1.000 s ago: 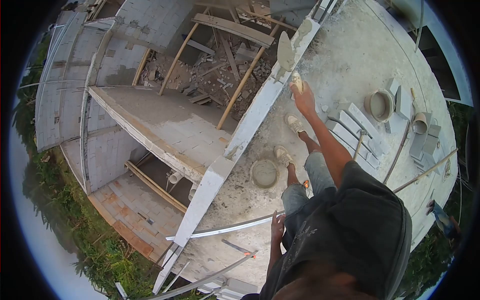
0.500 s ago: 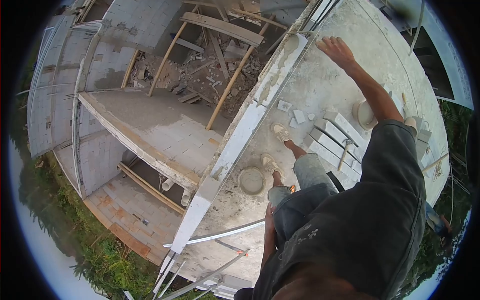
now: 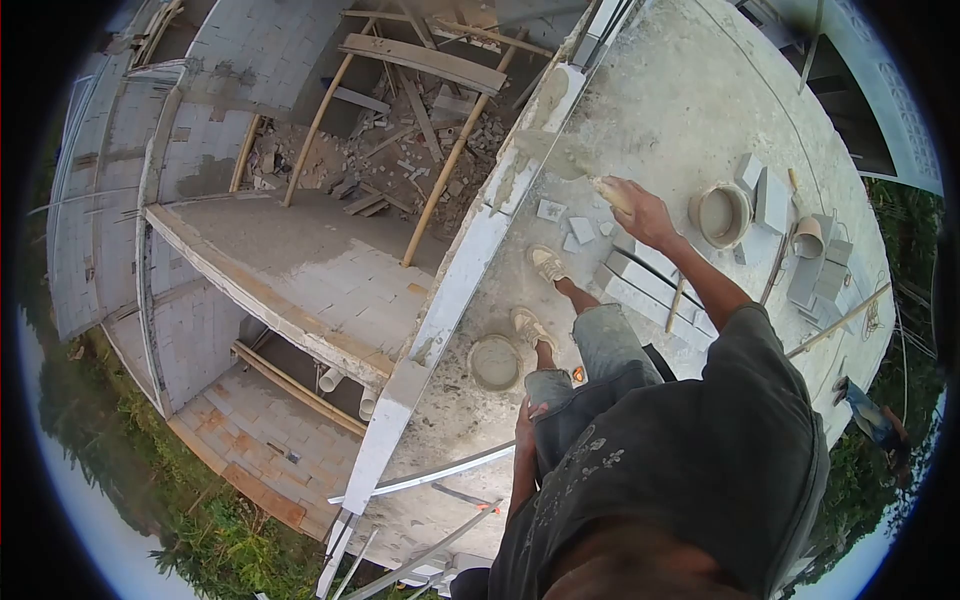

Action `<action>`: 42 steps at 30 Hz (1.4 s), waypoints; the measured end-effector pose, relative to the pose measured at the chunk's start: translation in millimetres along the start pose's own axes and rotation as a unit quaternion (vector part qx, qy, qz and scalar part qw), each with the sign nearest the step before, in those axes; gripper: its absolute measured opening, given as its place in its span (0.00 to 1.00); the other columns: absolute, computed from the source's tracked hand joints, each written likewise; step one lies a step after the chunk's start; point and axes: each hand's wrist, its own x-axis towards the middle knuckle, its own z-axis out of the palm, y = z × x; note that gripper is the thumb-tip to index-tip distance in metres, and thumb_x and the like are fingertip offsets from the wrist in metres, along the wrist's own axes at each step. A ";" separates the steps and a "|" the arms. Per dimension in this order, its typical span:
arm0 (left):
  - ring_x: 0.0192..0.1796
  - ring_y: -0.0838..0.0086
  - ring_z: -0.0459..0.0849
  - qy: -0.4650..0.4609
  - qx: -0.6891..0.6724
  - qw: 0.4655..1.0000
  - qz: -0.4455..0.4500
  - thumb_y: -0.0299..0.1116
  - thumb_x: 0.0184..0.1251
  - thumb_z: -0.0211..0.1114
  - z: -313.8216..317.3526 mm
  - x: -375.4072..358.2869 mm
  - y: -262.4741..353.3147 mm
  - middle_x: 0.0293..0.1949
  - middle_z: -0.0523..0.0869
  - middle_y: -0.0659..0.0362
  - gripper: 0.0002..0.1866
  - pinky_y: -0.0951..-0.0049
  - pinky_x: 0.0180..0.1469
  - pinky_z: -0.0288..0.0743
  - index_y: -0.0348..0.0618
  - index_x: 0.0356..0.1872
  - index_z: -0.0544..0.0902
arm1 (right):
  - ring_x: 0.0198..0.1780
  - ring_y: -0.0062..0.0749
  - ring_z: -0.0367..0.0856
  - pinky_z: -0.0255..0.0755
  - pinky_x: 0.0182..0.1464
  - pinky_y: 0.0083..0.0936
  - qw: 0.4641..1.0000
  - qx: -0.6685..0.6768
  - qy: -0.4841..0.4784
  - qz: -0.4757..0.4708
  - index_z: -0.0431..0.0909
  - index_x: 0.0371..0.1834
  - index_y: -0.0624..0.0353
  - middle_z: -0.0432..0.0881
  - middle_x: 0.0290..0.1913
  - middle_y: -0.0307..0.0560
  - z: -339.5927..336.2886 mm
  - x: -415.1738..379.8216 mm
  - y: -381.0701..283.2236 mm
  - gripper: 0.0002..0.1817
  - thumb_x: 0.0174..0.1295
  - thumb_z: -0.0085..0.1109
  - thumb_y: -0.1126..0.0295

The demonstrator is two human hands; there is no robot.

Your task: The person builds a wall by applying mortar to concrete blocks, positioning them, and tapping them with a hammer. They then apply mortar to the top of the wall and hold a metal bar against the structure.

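Observation:
My right hand (image 3: 638, 212) is closed around the pale handle of a trowel (image 3: 566, 158). The grey blade, somewhat blurred, reaches over the top of the low white block wall (image 3: 470, 265), where wet mortar (image 3: 522, 165) is smeared along the upper blocks. Lower down, my left hand (image 3: 528, 424) lies against my thigh by the hem of the shorts, fingers extended and nothing seen in it. A round tub of mortar (image 3: 496, 362) stands on the floor between my feet and the wall.
Beyond the wall the floor drops to a rubble-filled room (image 3: 400, 150) with wooden poles. A second mortar bucket (image 3: 720, 215), white blocks (image 3: 650, 290) and a hammer (image 3: 675, 305) lie on my right. Metal bars (image 3: 450, 470) cross the floor on my left. Another person (image 3: 868, 420) stands behind.
My right hand has come back along the wall, nearer my feet, with the trowel still in it. More mortar shows on the block top. My left hand stays by my thigh.

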 end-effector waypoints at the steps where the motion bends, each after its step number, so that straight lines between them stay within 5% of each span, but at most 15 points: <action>1: 0.59 0.67 0.82 -0.006 -0.005 1.000 0.000 0.43 0.77 0.63 -1.4 -3.8 -0.8 0.62 0.81 0.50 0.41 0.68 0.60 0.78 0.39 0.81 0.53 | 0.39 0.37 0.84 0.78 0.44 0.35 0.993 0.081 -0.017 0.083 0.71 0.71 0.46 0.84 0.50 0.49 9.0 -10.8 -3.1 0.30 0.63 0.62 0.66; 3: 0.61 0.64 0.83 -0.008 -0.012 1.000 0.001 0.49 0.71 0.69 -11.1 15.3 -40.1 0.65 0.80 0.47 0.44 0.67 0.60 0.79 0.43 0.80 0.57 | 0.35 0.33 0.83 0.78 0.40 0.31 0.939 0.240 -0.044 0.243 0.70 0.71 0.50 0.86 0.47 0.50 22.4 -20.7 -25.8 0.29 0.66 0.63 0.63; 4: 0.62 0.63 0.83 -0.008 -0.015 1.000 0.002 0.51 0.68 0.72 -16.3 22.5 -56.0 0.67 0.79 0.46 0.46 0.66 0.61 0.79 0.45 0.80 0.59 | 0.32 0.27 0.81 0.76 0.35 0.26 0.912 0.315 -0.028 0.263 0.70 0.71 0.57 0.86 0.39 0.49 32.7 -22.0 -33.8 0.29 0.69 0.62 0.58; 7: 0.63 0.64 0.82 -0.012 0.023 0.999 0.022 0.49 0.69 0.71 -26.3 19.7 -66.7 0.67 0.79 0.46 0.45 0.67 0.60 0.79 0.44 0.81 0.58 | 0.33 0.23 0.80 0.75 0.33 0.23 0.826 0.456 -0.016 0.330 0.69 0.70 0.59 0.85 0.42 0.47 52.8 -15.8 -62.3 0.29 0.70 0.62 0.58; 10: 0.64 0.63 0.82 -0.036 -0.022 0.999 0.023 0.45 0.72 0.69 -43.7 22.2 -93.4 0.67 0.79 0.45 0.43 0.66 0.61 0.79 0.43 0.80 0.57 | 0.33 0.34 0.84 0.78 0.38 0.31 0.873 0.399 0.067 0.271 0.68 0.71 0.58 0.85 0.43 0.51 100.5 -6.1 -63.9 0.30 0.72 0.60 0.53; 13: 0.63 0.65 0.82 0.023 -0.078 0.996 0.032 0.41 0.74 0.67 -37.7 -17.3 -82.0 0.65 0.81 0.47 0.40 0.67 0.60 0.80 0.40 0.80 0.58 | 0.48 0.56 0.86 0.79 0.48 0.42 0.966 0.108 0.138 0.192 0.67 0.70 0.57 0.85 0.51 0.62 127.7 -8.2 -54.8 0.30 0.72 0.60 0.53; 16: 0.64 0.62 0.82 0.020 -0.030 0.998 0.043 0.41 0.77 0.63 -40.1 -32.0 -103.7 0.63 0.83 0.46 0.38 0.66 0.62 0.77 0.36 0.79 0.58 | 0.56 0.66 0.82 0.75 0.56 0.49 0.975 0.102 0.069 0.183 0.66 0.70 0.57 0.83 0.55 0.67 134.9 -17.3 -33.2 0.30 0.72 0.59 0.52; 19: 0.64 0.58 0.82 0.049 0.111 0.992 0.037 0.42 0.79 0.60 -45.2 -37.6 -127.8 0.62 0.84 0.44 0.36 0.65 0.65 0.74 0.34 0.78 0.58 | 0.55 0.63 0.83 0.76 0.56 0.49 0.962 0.164 0.052 0.211 0.66 0.70 0.56 0.83 0.55 0.65 140.8 -70.7 -23.8 0.30 0.72 0.59 0.53; 21: 0.64 0.55 0.82 0.051 0.075 0.996 0.025 0.47 0.78 0.61 -43.4 -33.9 -150.1 0.62 0.84 0.43 0.38 0.64 0.67 0.72 0.34 0.78 0.59 | 0.56 0.62 0.83 0.75 0.55 0.48 0.943 0.180 -0.001 0.279 0.67 0.70 0.56 0.83 0.56 0.63 130.5 -107.6 -23.6 0.29 0.72 0.59 0.53; 24: 0.63 0.59 0.83 0.043 -0.023 0.999 0.008 0.50 0.74 0.66 -38.2 -19.9 -154.6 0.62 0.84 0.44 0.41 0.65 0.66 0.72 0.37 0.78 0.61 | 0.55 0.60 0.83 0.75 0.56 0.48 0.971 0.060 0.059 0.222 0.69 0.69 0.55 0.84 0.54 0.62 101.3 -118.0 -40.2 0.28 0.71 0.61 0.54; 27: 0.62 0.60 0.83 0.036 -0.028 0.999 -0.002 0.49 0.73 0.68 -27.4 -12.3 -131.1 0.62 0.84 0.43 0.42 0.66 0.65 0.73 0.37 0.78 0.61 | 0.53 0.56 0.82 0.75 0.55 0.48 0.974 -0.013 0.162 0.155 0.72 0.68 0.53 0.82 0.53 0.58 90.7 -62.7 -37.6 0.28 0.66 0.64 0.60; 33: 0.63 0.61 0.83 0.027 0.001 0.999 -0.033 0.51 0.70 0.70 0.1 0.6 -88.1 0.64 0.82 0.43 0.44 0.66 0.63 0.75 0.37 0.78 0.62 | 0.53 0.49 0.78 0.79 0.51 0.42 0.969 -0.158 0.165 0.092 0.72 0.69 0.51 0.73 0.49 0.50 122.2 31.7 26.3 0.30 0.60 0.62 0.73; 42: 0.62 0.63 0.83 0.029 0.057 0.989 -0.132 0.51 0.71 0.69 30.4 1.3 -46.7 0.65 0.80 0.44 0.44 0.65 0.62 0.77 0.39 0.79 0.60 | 0.54 0.53 0.76 0.80 0.50 0.42 0.969 -0.162 -0.005 0.188 0.64 0.75 0.52 0.70 0.50 0.55 226.7 -42.6 79.1 0.34 0.62 0.54 0.81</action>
